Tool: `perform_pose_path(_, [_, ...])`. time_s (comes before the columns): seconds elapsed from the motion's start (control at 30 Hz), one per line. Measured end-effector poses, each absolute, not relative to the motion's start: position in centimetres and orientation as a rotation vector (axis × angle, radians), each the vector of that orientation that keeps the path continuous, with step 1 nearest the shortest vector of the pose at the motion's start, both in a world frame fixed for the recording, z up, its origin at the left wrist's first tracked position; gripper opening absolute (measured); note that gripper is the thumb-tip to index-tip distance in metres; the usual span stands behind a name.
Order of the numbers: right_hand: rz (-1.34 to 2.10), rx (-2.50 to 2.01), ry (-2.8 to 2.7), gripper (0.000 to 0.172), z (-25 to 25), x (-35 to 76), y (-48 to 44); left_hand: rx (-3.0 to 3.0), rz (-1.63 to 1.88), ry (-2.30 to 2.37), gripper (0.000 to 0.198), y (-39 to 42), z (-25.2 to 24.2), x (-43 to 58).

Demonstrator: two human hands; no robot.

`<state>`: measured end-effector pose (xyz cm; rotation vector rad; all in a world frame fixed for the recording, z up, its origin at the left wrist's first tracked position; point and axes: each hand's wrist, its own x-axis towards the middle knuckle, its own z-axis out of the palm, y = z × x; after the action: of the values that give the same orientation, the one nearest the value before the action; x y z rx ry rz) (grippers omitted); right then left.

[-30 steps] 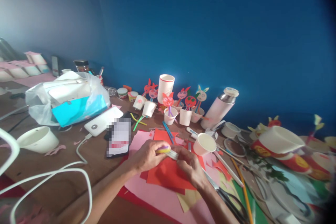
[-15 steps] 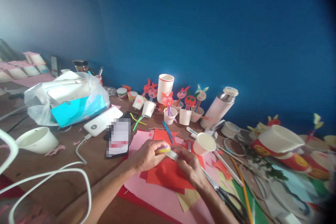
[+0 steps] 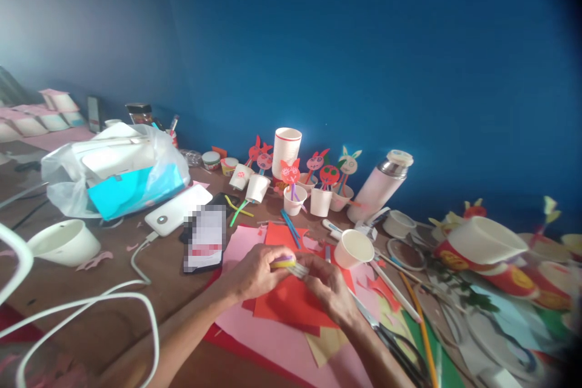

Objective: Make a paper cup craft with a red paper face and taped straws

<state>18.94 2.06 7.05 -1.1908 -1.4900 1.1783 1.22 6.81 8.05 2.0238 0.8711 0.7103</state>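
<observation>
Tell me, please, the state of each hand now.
Left hand: closed, holding a small yellow-and-purple object.
Right hand: curled at the pale piece beside it; grip cannot be told.

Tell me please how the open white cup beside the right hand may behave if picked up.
The white cup is probably light, as its wall looks papery. Squeezed near its open, lidless rim, it would likely flex or dent.

Matt paper, plastic and metal around the hands (image 3: 257, 273).
The small yellow-and-purple object (image 3: 282, 264) between them looks smooth. Beneath lies flat matt red paper (image 3: 284, 303) over pink paper (image 3: 273, 345); left, a crinkled translucent plastic bag (image 3: 59, 188); right, scissors (image 3: 376, 324) with smooth metal blades. Beyond them stand smooth paper cups (image 3: 321, 203) and, to the right, a vacuum flask (image 3: 375, 194) with a shiny metal collar.
</observation>
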Motion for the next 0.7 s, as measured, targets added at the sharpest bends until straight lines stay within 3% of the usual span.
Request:
perform_pose_path(0.27, [1.212,-1.18,-1.279,0.028,5.8,19.2,2.5,1.968,0.844,1.021,0.011,7.2,7.5,1.1])
perform_pose_path(0.47, [0.673,-1.461,-1.274,0.02,4.7,18.9,2.6,2.078,1.025,1.131,0.011,7.2,7.1,1.1])
perform_pose_path(0.7, [0.189,-1.357,-1.663,0.018,4.2,18.8,2.2,2.129,1.052,1.145,0.011,7.0,6.7,1.3])
